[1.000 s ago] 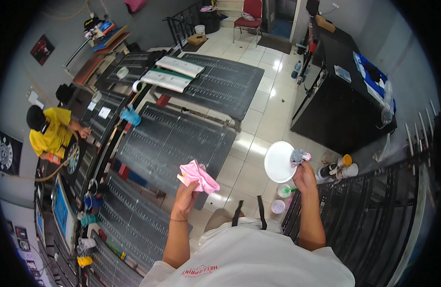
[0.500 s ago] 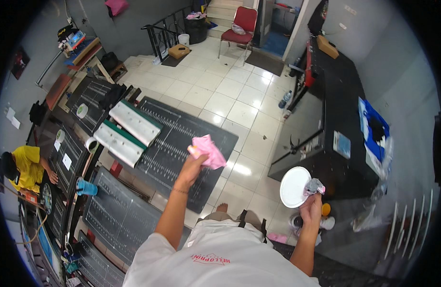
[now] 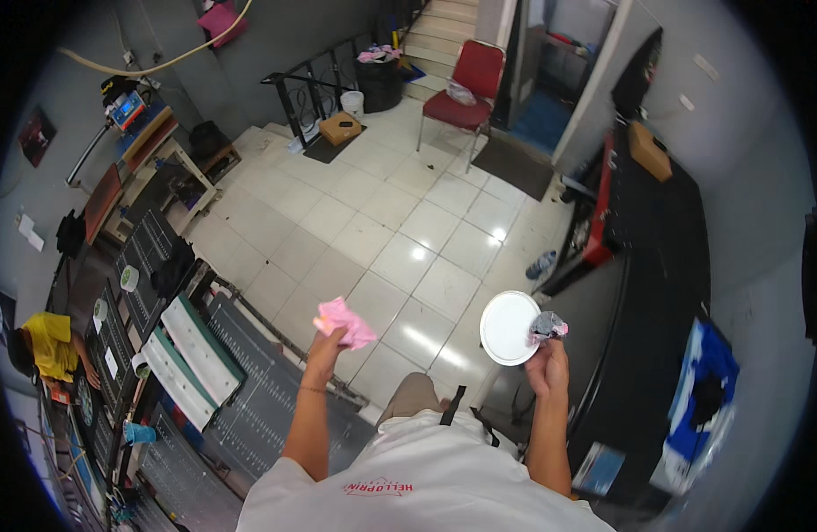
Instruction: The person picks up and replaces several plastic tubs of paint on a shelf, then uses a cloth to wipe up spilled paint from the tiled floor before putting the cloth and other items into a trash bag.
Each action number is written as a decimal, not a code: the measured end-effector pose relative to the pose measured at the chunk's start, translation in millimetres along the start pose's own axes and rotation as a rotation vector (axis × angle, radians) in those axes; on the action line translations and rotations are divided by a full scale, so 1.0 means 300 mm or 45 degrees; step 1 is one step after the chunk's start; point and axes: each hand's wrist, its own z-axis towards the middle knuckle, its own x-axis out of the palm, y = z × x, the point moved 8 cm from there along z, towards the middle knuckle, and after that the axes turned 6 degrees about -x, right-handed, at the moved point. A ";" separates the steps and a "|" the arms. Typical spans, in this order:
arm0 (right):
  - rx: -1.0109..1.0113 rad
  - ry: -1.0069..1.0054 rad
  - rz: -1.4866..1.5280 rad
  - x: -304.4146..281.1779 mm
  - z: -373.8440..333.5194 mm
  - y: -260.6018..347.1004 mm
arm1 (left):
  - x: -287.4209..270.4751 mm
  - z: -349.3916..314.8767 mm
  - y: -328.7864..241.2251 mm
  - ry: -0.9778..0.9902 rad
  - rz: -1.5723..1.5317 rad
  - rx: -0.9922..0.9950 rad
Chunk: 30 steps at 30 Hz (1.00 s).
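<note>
Person stands over a white tiled floor, both arms raised in front. Left hand is clenched on one crumpled pink cloth, held up above the near edge of the dark gridded bench at lower left. Right hand pinches one small crumpled grey-and-pink wad, prob. a used rag or foil scrap, can't tell which. A round white lid sits just beside that wad, touching it; the same grip seems to carry it, though fingers on the rim aren't visible.

Step in hand, judged: carrying cloth and lid between stations, nothing being wiped or set down yet; both items are in the air, well apart from each other. Next move would call for a free surface within reach, either the gridded bench on the left or the long black bench on the right, and for keeping the lid level while one hand lets go.

Counts: 1 pink cloth, 1 white lid, 1 small wad, 2 hands both occupied. Around: 1 red chair at the far end by the stairs, 1 cardboard box on the floor, 2 white-and-green frames lying side by side on the bench, 1 co-worker in a yellow shirt at far left.
</note>
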 end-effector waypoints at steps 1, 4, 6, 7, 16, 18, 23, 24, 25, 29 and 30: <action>0.013 -0.034 -0.002 0.017 0.115 0.010 | -0.022 0.040 -0.002 -0.066 -0.039 0.004; 0.051 -0.087 -0.018 0.055 0.445 0.000 | -0.081 0.201 0.016 -0.200 -0.119 -0.036; 0.066 -0.046 -0.035 0.058 0.661 -0.015 | -0.061 0.354 -0.015 -0.245 -0.152 -0.054; 0.074 -0.068 -0.049 0.062 0.756 -0.022 | -0.033 0.433 -0.047 -0.258 -0.164 -0.050; 0.072 -0.125 -0.223 0.185 1.617 -0.005 | 0.480 1.417 -0.747 0.010 0.119 0.090; 0.066 -0.178 -0.282 0.275 1.798 -0.044 | 0.512 1.611 -0.839 -0.002 0.234 0.075; 0.126 -0.107 -0.374 0.492 2.357 -0.207 | 0.464 2.087 -0.925 -0.238 0.575 0.076; 0.168 -0.093 -0.399 0.538 2.473 -0.249 | 0.392 2.162 -0.880 -0.309 0.705 0.048; 0.212 -0.078 -0.429 0.582 2.596 -0.294 | 0.318 2.220 -0.815 -0.377 0.832 0.015; 0.382 0.084 -0.529 0.870 3.089 -0.536 | -0.110 2.154 -0.321 -0.750 0.785 -0.524; 0.450 0.128 -0.521 0.975 3.166 -0.626 | -0.225 2.060 -0.260 -0.767 0.699 -0.451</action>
